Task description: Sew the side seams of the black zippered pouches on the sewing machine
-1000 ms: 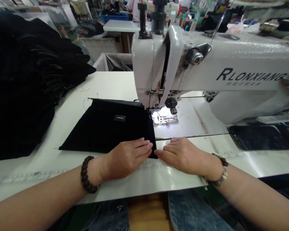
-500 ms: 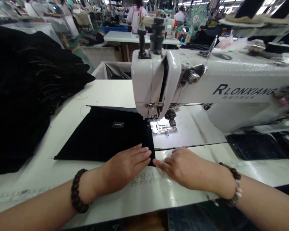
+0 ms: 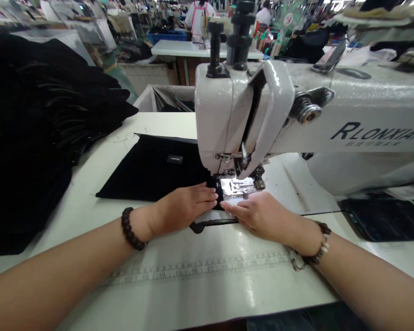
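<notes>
A black fabric panel [image 3: 148, 170] with a small label [image 3: 175, 159] lies flat on the white table, its right edge under the presser foot [image 3: 224, 184] of the sewing machine [image 3: 248, 115]. My left hand [image 3: 184, 207] rests flat on the panel's near right corner, fingers stretched toward the foot. Beside that corner, my right hand [image 3: 258, 211] has its index finger extended to the panel's edge, with the other fingers curled beneath. Nothing shows in its grasp. Just below the hands, a dark rounded edge [image 3: 197, 227] shows at the machine bed's seam.
A large pile of black fabric pieces [image 3: 31, 138] covers the table's left side. At the right lies a dark phone [image 3: 382, 220]. A printed ruler scale [image 3: 193, 271] runs along the near table. Behind the machine are a bin [image 3: 152, 99] and a person [image 3: 198, 20].
Both hands and the black panel have moved forward, away from me, along the presser foot. The view has shifted closer to the machine, and more of the ruler scale shows.
</notes>
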Demonstrator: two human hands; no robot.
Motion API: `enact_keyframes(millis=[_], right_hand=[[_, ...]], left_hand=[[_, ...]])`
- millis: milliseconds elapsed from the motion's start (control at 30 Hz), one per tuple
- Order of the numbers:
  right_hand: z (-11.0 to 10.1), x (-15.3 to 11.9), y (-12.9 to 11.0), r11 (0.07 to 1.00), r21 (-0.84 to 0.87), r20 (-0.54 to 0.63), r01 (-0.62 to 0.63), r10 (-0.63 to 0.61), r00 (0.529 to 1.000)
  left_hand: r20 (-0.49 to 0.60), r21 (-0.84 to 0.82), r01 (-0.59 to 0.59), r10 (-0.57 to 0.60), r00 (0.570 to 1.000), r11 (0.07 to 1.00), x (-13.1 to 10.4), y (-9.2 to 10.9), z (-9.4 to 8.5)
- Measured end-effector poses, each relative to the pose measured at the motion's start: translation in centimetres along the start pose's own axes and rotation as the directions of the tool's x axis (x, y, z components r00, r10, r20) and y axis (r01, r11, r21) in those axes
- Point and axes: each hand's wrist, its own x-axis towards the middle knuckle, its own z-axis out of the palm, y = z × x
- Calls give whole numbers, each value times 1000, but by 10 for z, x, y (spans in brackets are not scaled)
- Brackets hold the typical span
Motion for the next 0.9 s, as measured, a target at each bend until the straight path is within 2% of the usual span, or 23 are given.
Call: enact_keyframes(millis=[267,500,800,900], right_hand=[[6,5,5,995,23,-31,-98,99,995],[10,5,3,993,27,-29,-115,115,993],[9,6,2,990,29,-60,-138,139,988],[7,6,2,989,24,-54,-144,145,988]], left_hand=[[155,77,61,-73,985,995,7,-20,1],[211,117,123,-146,967,985,15,-33,1],[123,123,126,-141,982,984,20,-37,2],[129,121,139,-155,979,983,19,-38,2]])
